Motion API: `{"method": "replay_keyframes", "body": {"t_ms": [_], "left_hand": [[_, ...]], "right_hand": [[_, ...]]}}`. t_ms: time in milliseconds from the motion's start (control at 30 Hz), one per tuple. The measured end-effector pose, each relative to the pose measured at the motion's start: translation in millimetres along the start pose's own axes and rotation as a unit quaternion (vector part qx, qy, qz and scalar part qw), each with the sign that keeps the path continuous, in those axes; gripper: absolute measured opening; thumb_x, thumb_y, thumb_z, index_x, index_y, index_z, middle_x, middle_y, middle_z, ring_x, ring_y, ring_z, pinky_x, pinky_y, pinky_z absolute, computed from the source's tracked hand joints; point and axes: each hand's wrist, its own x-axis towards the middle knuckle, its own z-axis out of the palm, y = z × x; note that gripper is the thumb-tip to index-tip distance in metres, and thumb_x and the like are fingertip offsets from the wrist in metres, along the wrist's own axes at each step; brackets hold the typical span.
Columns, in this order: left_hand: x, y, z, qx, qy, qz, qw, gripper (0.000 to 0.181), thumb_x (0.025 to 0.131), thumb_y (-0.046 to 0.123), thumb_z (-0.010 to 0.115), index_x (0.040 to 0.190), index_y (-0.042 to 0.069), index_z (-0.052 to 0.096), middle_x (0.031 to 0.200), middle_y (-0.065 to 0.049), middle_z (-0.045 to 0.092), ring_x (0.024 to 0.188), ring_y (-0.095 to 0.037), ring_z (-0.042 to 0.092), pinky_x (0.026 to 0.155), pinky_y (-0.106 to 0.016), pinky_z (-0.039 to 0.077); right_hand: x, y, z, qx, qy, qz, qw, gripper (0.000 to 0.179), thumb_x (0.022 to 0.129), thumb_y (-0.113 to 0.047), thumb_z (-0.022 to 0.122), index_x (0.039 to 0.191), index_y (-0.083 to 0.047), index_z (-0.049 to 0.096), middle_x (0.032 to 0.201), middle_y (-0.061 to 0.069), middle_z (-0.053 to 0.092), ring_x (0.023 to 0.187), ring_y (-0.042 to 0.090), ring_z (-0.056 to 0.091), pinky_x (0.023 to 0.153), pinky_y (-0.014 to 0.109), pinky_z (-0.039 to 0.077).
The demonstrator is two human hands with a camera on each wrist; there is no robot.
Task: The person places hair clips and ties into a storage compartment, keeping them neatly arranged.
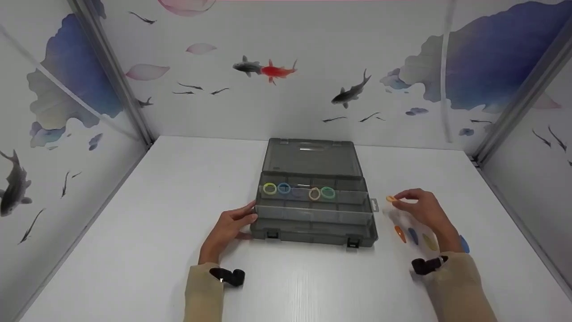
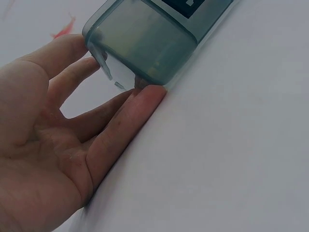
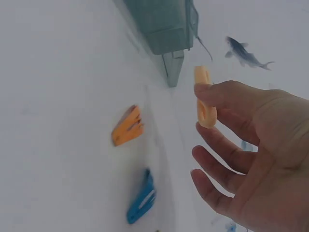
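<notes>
White wall panels (image 1: pixel 308 120) w/ painted fish and petals stand round your white table (image 1: pixel 147 268). Mid-table, toward the back, is a see-thru grey box (image 1: pixel 313 228), lid (image 1: pixel 313 156) flipped back, inside split by clear dividers. Toward the rear of the box's inside: a yellow ring (image 1: pixel 270 188), blue ring (image 1: pixel 283 188), peach ring (image 1: pixel 314 193) and green ring (image 1: pixel 328 192); can't tell exactly which row each sits in.

Your L hand (image 1: pixel 229 226) is at the box's left end, fingers loosely spread, tips touching its corner, no full grip. Your R hand (image 1: pixel 422 208) pinches a pale-orange ring (image 1: pixel 391 198) btwn thumb and forefinger, other fingers loosely bent, just off the box's right side, near its hang tab (image 1: pixel 374 205). Nearer you lie an orange clip (image 1: pixel 400 234), blue clip (image 1: pixel 413 236) and yellow clip (image 1: pixel 430 241), plus a blue piece (image 1: pixel 464 244) partly behind your R wrist.

Tips, my judgement: pinch lightly, b/c the ring looks soft and may squash. Steady the box w/ L fingertips, don't shove. Lift clear of tab + rim, and mind your sleeve nr the clips.
</notes>
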Motion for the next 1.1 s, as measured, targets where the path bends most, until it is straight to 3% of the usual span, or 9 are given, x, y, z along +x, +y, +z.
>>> {"method": "replay_keyframes", "body": {"t_ms": [167,300,467,600,767,1100], "left_hand": [[0.2,0.0,-1.6,0.006,-0.002,0.002,1.0000,0.057,0.095,0.028,0.070,0.148,0.019,0.051,0.156,-0.013,0.045,0.142,-0.036,0.046,0.087,-0.043,0.061],[0.6,-0.1,-1.8,0.003,0.008,0.002,1.0000,0.058,0.094,0.030,0.071,0.147,0.020,0.052,0.155,-0.012,0.047,0.141,-0.035,0.047,0.085,-0.043,0.061],[0.4,-0.7,-1.0,0.001,0.006,-0.003,1.0000,0.058,0.093,0.030,0.072,0.147,0.020,0.052,0.155,-0.013,0.046,0.141,-0.035,0.048,0.085,-0.043,0.061],[0.8,-0.2,1.2,0.002,0.003,-0.002,1.0000,0.056,0.094,0.027,0.071,0.147,0.020,0.053,0.154,-0.014,0.047,0.140,-0.036,0.049,0.086,-0.044,0.061],[2.2,-1.6,5.1,-0.001,-0.008,0.000,1.0000,0.056,0.095,0.027,0.070,0.147,0.019,0.052,0.154,-0.014,0.047,0.141,-0.036,0.047,0.085,-0.043,0.061],[-0.4,1.2,-2.3,0.007,-0.001,0.007,1.0000,0.057,0.095,0.030,0.070,0.148,0.018,0.051,0.155,-0.015,0.046,0.142,-0.036,0.046,0.085,-0.042,0.062]], "right_hand": [[7.2,-23,-6,0.026,0.027,-0.029,0.9989,0.047,0.096,-0.036,0.068,0.124,0.001,0.065,0.144,0.026,0.049,0.139,0.047,0.039,0.112,0.064,0.036],[17.9,-48,-12,0.024,0.031,-0.055,0.9977,0.042,0.096,-0.032,0.069,0.122,0.000,0.067,0.143,0.024,0.050,0.137,0.045,0.042,0.110,0.061,0.040],[29.0,-78,-16,0.014,0.009,-0.086,0.9961,0.034,0.097,-0.026,0.068,0.118,0.001,0.068,0.142,0.023,0.051,0.135,0.042,0.045,0.105,0.058,0.047],[39.5,-98,-15,-0.004,-0.006,-0.088,0.9961,0.030,0.097,-0.023,0.067,0.115,0.000,0.069,0.144,0.022,0.050,0.139,0.042,0.042,0.104,0.059,0.047],[50.1,-107,-5,-0.040,-0.026,-0.076,0.9959,0.028,0.097,-0.021,0.066,0.116,0.000,0.071,0.146,0.025,0.047,0.142,0.045,0.036,0.108,0.063,0.042],[68.5,-108,30,-0.052,-0.067,-0.075,0.9935,0.028,0.096,-0.020,0.066,0.114,0.002,0.072,0.140,0.030,0.052,0.126,0.045,0.050,0.101,0.059,0.046]]}}
